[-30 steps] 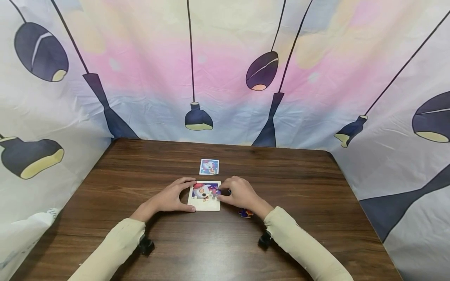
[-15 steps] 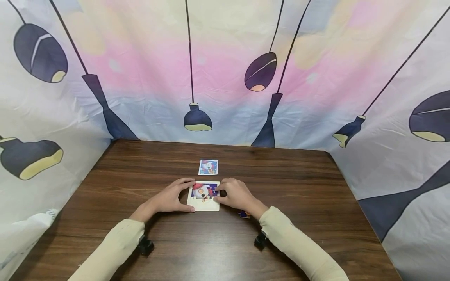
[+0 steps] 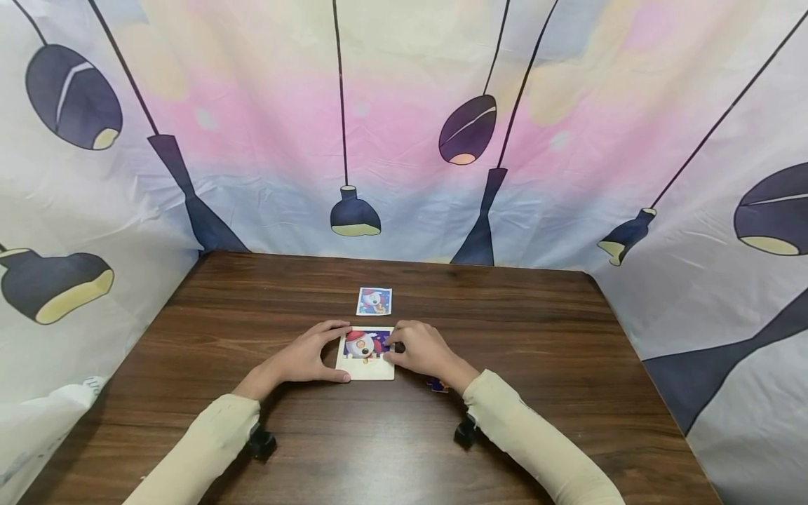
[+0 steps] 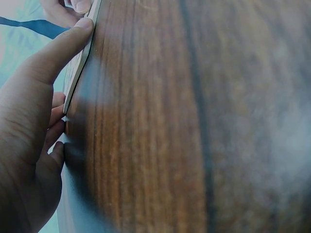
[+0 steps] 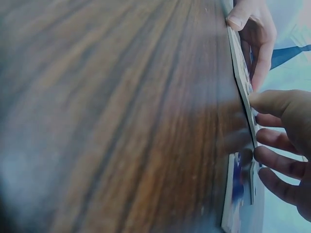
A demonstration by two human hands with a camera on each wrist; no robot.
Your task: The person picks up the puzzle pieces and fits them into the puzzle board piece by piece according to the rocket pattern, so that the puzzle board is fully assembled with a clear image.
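A jigsaw puzzle board (image 3: 364, 371) with a cream frame lies at the middle of the table; a cartoon animal in a red hat fills its upper half. My left hand (image 3: 306, 354) holds the board's left side, thumb at the near corner and fingers at the far one. On the right side, my right hand (image 3: 424, 349) has thumb and index finger together on a puzzle piece at the picture's right edge, mostly hidden under the fingertips. In the right wrist view the thumb (image 5: 267, 102) meets the board's surface and the other fingers hang loosely bent.
A small printed picture card (image 3: 374, 301) lies beyond the board. Loose puzzle pieces (image 3: 438, 385) lie beside the right wrist, partly covered by it. The brown wooden table (image 3: 271, 280) ends at a patterned cloth backdrop (image 3: 404, 126).
My right hand has shifted slightly left over the board, and its fingertips sit closer on the picture's right edge. The left hand keeps its hold on the board.
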